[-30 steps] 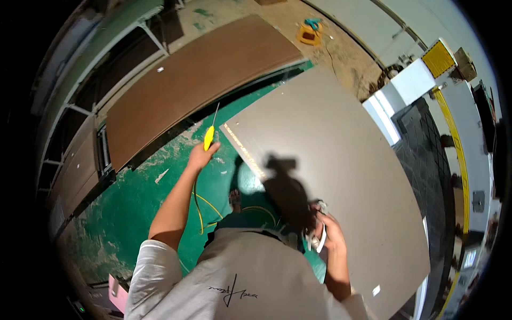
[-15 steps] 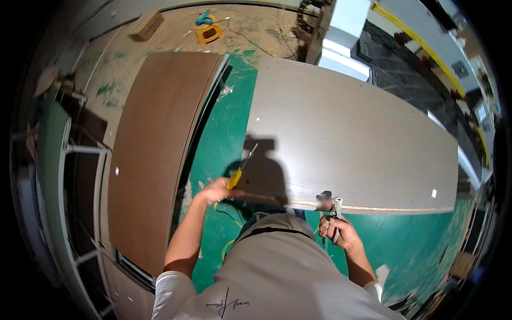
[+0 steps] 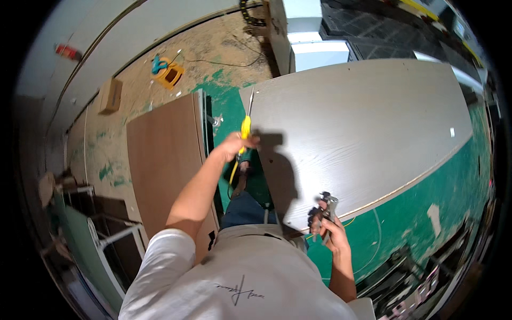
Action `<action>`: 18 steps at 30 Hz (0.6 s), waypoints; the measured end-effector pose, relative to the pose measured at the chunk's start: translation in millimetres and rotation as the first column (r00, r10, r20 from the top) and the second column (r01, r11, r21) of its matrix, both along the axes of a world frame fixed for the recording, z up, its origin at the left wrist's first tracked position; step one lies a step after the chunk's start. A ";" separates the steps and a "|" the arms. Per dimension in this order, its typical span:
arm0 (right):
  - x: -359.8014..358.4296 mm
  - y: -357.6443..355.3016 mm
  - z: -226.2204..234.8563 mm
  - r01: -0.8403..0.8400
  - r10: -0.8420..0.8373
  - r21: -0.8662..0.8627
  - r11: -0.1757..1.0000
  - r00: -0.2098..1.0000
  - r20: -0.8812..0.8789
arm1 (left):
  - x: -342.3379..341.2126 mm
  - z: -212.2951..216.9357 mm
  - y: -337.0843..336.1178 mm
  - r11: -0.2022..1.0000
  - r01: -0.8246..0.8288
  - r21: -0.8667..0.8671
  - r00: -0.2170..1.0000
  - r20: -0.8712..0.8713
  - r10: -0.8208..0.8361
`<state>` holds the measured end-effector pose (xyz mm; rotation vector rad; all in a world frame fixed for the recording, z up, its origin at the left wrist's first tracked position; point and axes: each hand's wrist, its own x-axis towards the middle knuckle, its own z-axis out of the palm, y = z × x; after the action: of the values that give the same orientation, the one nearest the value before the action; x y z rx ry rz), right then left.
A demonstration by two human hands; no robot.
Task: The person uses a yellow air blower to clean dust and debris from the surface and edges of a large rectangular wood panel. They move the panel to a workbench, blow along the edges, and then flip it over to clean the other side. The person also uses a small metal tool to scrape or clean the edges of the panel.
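Nearest the person, the right hand (image 3: 335, 237) is closed around a small dark metal clamp-like tool (image 3: 324, 208), held at the near edge of a large grey wood-grain panel (image 3: 362, 133) lying flat over the green floor (image 3: 426, 197). Further out, the left hand (image 3: 234, 146) is clenched on a yellow-handled tool with a thin metal shaft (image 3: 246, 124) at the panel's left corner, shaft pointing away. Left of it lies a brown rectangular board (image 3: 165, 160). Beyond, an orange object (image 3: 170, 74) sits on the dusty concrete.
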<state>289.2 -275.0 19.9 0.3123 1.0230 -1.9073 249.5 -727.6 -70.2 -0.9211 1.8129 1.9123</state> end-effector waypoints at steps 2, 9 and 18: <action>32.5 -3.9 8.5 0.152 -0.153 0.106 0.983 0.988 -0.002 | -47.8 -11.9 -52.2 0.999 0.043 -0.030 0.998 -0.040 -0.044; 163.1 -72.7 36.5 0.636 -0.689 0.288 0.716 0.711 0.142 | -153.9 -47.8 -171.4 0.940 -0.305 0.152 0.937 -0.129 0.325; 215.7 -168.7 25.9 0.558 -0.732 0.601 0.571 0.678 0.066 | -140.8 -26.3 -139.8 0.938 0.303 -0.168 0.943 -0.088 -0.320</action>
<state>504.9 -443.7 45.7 1.4782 1.3263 -2.0479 108.7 -867.4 -96.5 -0.5339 2.0532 1.6764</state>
